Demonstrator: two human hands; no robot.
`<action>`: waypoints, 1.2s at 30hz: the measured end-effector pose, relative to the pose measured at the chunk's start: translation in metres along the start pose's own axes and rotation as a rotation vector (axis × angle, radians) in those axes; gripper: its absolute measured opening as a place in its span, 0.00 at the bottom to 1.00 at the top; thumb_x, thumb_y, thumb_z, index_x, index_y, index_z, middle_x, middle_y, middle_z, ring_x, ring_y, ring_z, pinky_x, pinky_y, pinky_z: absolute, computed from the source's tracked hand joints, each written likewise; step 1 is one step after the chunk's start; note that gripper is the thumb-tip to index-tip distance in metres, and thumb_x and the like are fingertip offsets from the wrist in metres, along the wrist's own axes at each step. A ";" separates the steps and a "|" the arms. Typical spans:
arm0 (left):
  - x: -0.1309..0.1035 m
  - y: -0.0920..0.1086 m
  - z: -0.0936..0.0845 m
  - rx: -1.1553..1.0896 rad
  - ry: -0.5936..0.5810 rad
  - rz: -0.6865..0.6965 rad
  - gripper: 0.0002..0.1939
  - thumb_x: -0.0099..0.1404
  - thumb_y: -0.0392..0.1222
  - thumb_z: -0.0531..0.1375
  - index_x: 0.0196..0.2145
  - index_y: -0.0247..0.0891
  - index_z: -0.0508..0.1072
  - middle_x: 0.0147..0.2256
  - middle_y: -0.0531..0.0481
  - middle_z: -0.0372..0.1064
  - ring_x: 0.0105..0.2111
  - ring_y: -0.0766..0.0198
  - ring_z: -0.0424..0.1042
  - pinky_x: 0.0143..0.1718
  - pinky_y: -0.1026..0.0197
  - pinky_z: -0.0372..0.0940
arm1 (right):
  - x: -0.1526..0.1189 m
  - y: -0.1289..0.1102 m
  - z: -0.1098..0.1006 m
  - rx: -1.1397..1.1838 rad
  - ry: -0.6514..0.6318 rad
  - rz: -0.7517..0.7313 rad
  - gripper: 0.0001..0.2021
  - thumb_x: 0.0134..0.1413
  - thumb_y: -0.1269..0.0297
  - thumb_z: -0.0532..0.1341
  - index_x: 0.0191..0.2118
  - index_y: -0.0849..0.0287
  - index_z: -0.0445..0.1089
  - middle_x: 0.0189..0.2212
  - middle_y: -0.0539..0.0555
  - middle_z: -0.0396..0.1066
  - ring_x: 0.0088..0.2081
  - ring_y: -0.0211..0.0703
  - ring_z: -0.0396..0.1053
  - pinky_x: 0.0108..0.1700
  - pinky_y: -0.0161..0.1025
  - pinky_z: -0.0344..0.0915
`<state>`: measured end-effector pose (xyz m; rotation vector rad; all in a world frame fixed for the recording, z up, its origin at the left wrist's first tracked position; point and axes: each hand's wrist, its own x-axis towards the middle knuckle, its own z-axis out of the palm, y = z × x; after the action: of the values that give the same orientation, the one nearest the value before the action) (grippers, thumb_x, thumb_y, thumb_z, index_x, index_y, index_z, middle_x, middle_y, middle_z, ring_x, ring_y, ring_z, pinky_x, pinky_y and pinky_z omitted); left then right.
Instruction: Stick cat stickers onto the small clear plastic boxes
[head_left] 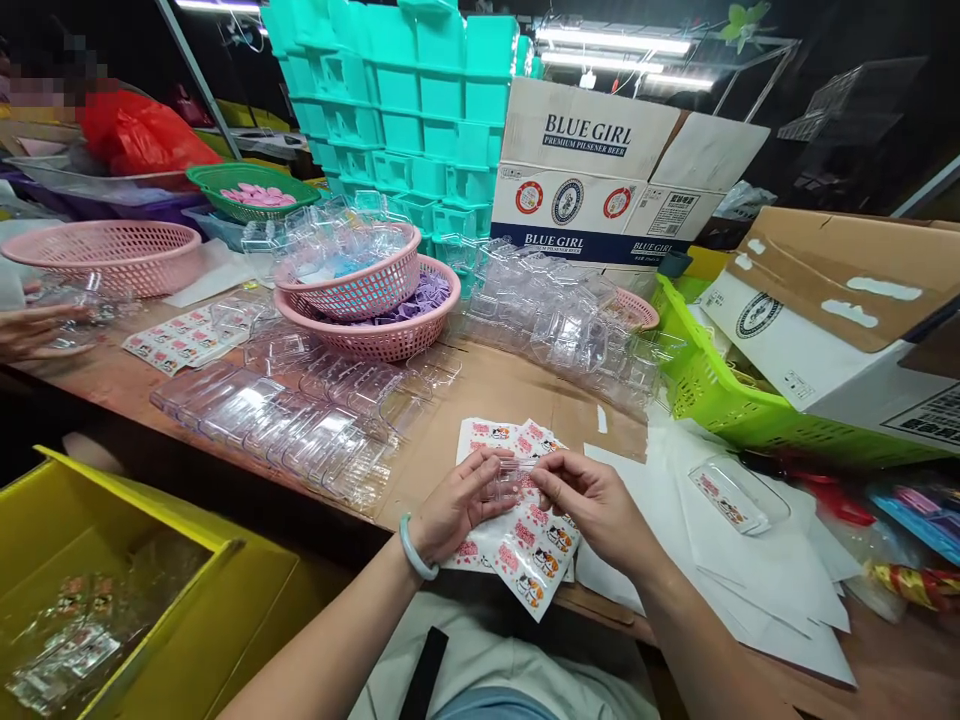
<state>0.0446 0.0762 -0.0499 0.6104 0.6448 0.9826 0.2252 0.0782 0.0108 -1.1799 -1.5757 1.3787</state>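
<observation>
Between my two hands is a small clear plastic case (511, 480), held just above the sticker sheets (538, 560) printed with cats and red lettering. My left hand (461, 505), with a pale bangle on the wrist, grips the case from its left side. The fingers of my right hand (577, 490) are pinched together at the case's right end; whether a sticker is between them is too small to tell. To the right, a clear plastic piece with a cat sticker (739, 500) lies on white paper sheets (757, 590).
Rows of clear plastic cases (277, 425) lie left of the sheets, with a loose heap (562, 310) behind. Pink baskets (360, 345) are stacked at the back. A yellow bin (262, 600) stands lower left, a green crate (720, 400) right. Another person's hand (37, 330) works far left.
</observation>
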 end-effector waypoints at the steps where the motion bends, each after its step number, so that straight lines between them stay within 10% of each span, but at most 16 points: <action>1: 0.000 0.000 -0.001 -0.006 0.000 0.000 0.14 0.64 0.46 0.60 0.45 0.39 0.70 0.48 0.44 0.68 0.43 0.63 0.71 0.47 0.57 0.66 | 0.001 0.000 0.001 -0.041 -0.008 -0.002 0.15 0.54 0.51 0.62 0.32 0.60 0.71 0.21 0.47 0.64 0.23 0.34 0.60 0.26 0.32 0.58; 25: -0.003 0.000 -0.003 0.032 -0.007 0.001 0.18 0.58 0.45 0.66 0.45 0.41 0.71 0.45 0.47 0.69 0.43 0.63 0.69 0.46 0.59 0.64 | 0.010 0.002 0.009 -0.338 -0.022 -0.102 0.11 0.56 0.59 0.58 0.27 0.58 0.72 0.20 0.47 0.66 0.23 0.36 0.62 0.25 0.31 0.58; 32: -0.004 -0.004 0.004 0.056 0.066 0.058 0.20 0.52 0.41 0.69 0.43 0.42 0.70 0.46 0.47 0.69 0.45 0.60 0.70 0.50 0.56 0.62 | -0.001 0.010 0.019 -0.707 0.283 -0.160 0.09 0.56 0.57 0.59 0.37 0.56 0.71 0.26 0.51 0.71 0.26 0.41 0.67 0.32 0.37 0.61; 36: -0.008 0.002 0.015 0.059 0.104 0.056 0.21 0.52 0.40 0.69 0.43 0.41 0.69 0.45 0.46 0.70 0.44 0.60 0.71 0.50 0.56 0.62 | -0.008 0.028 0.006 -0.628 0.608 -0.083 0.34 0.47 0.47 0.65 0.56 0.57 0.58 0.35 0.55 0.69 0.33 0.46 0.69 0.34 0.40 0.66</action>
<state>0.0514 0.0668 -0.0368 0.6353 0.7541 1.0554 0.2274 0.0689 -0.0178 -1.6706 -1.5976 0.3794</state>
